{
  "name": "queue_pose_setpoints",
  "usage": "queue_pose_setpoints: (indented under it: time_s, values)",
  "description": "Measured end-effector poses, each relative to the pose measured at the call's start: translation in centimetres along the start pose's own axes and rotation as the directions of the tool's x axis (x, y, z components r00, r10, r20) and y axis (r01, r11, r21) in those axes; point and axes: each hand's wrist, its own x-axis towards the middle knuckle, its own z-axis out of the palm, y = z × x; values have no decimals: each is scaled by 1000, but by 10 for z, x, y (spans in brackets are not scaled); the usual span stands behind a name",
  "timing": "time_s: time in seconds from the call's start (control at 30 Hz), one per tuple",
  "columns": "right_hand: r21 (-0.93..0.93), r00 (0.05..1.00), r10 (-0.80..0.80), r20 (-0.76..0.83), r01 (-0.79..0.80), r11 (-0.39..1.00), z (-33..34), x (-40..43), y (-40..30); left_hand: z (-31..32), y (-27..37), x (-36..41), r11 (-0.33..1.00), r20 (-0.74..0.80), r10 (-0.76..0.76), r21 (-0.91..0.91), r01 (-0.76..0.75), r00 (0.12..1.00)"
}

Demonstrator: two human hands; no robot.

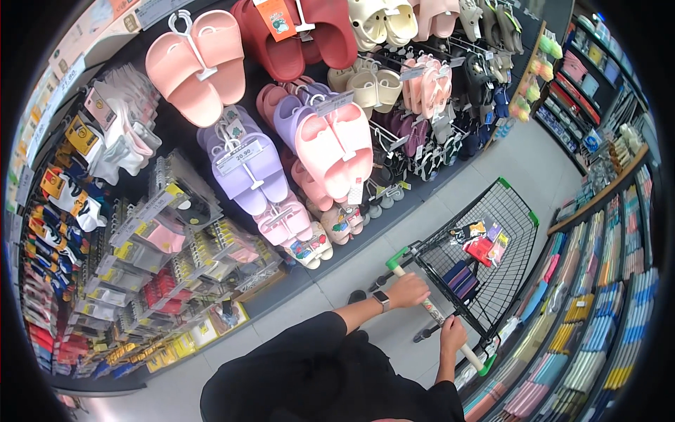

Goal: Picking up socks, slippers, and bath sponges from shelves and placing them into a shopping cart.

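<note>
My left hand [408,290], with a smartwatch [381,301] at its wrist, is closed around the handlebar [433,311] of a shopping cart. Further along the same bar, toward its lower right end, my right hand [453,333] grips it too. The wire basket of the shopping cart [506,269] stretches ahead of both hands and has green plastic corners. Inside lie a red package [479,252], several other small packets beside it, and a dark striped folded item [460,279] nearer the handle.
On the left, a rack holds hanging slippers [250,176] and packaged socks [118,132]. Shelves of folded towels [572,327] run close along the cart's right side. Grey tiled floor [459,184] continues ahead between them, with more stocked shelves [575,79] beyond.
</note>
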Motion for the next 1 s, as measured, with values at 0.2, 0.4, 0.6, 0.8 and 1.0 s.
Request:
queue_pose_setpoints:
  time_s: [0.2,0.4,0.6,0.8,1.0]
  values:
    - [-35,1000,-5,-14,5,999,8,33,11,19,-14,30,999,11,45,31,-45,999]
    - [-69,1000,-16,-24,14,998,17,67,31,37,-26,59,993,48,112,-39,-110,993]
    - [-148,998,65,-7,-65,987,8,100,32,42,-32,88,992,72,117,-57,-113,990]
    - [-140,999,47,8,-46,989,20,126,39,39,-50,102,975,30,96,-205,-88,995]
    - [-88,998,49,51,-44,995,19,149,39,46,-61,126,983,61,88,-169,-76,994]
